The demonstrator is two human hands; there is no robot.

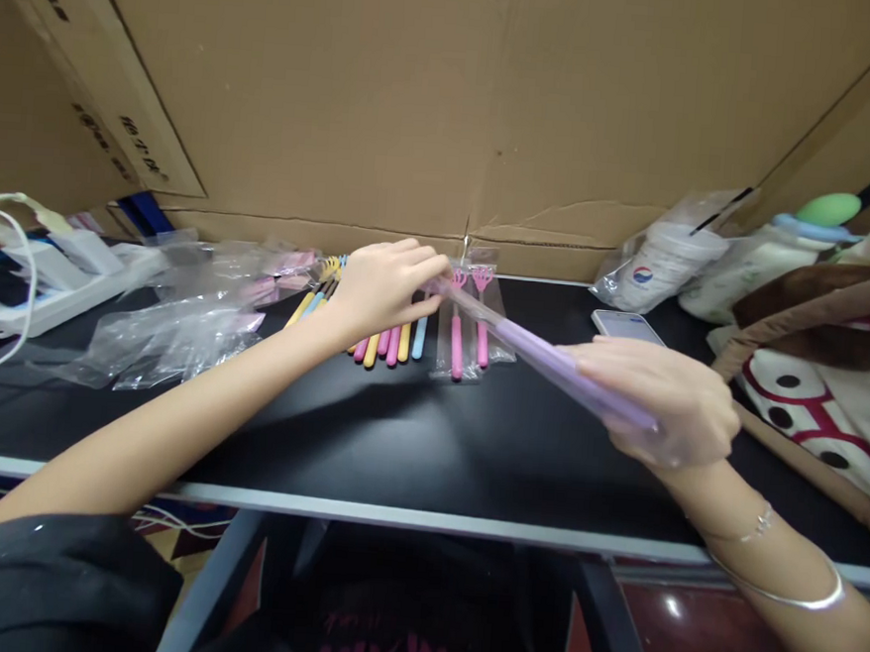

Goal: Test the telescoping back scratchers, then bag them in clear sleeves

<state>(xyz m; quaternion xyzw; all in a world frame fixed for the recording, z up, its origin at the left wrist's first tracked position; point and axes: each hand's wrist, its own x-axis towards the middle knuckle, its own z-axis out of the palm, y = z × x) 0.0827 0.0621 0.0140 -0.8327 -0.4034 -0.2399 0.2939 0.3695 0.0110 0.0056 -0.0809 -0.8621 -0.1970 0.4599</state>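
A purple back scratcher (544, 354) in a clear plastic sleeve slants through the air above the desk. My right hand (654, 396) is closed around its handle. At the other end, the fingers of my left hand (389, 288) pinch the sleeve near the scratcher's head, which is mostly hidden. Just behind lie two pink back scratchers (457, 342) in clear sleeves, side by side. Beneath and beside my left hand is a row of several yellow, pink and blue back scratchers (371, 351), partly covered by the hand.
Crumpled clear plastic bags (173, 338) lie at the left, near a white power strip (50, 289) with cables. A phone (625, 326), a bagged Pepsi cup (663, 267), a bottle (759, 264) and a cloth bag (810, 392) occupy the right. Cardboard (421, 97) walls the back.
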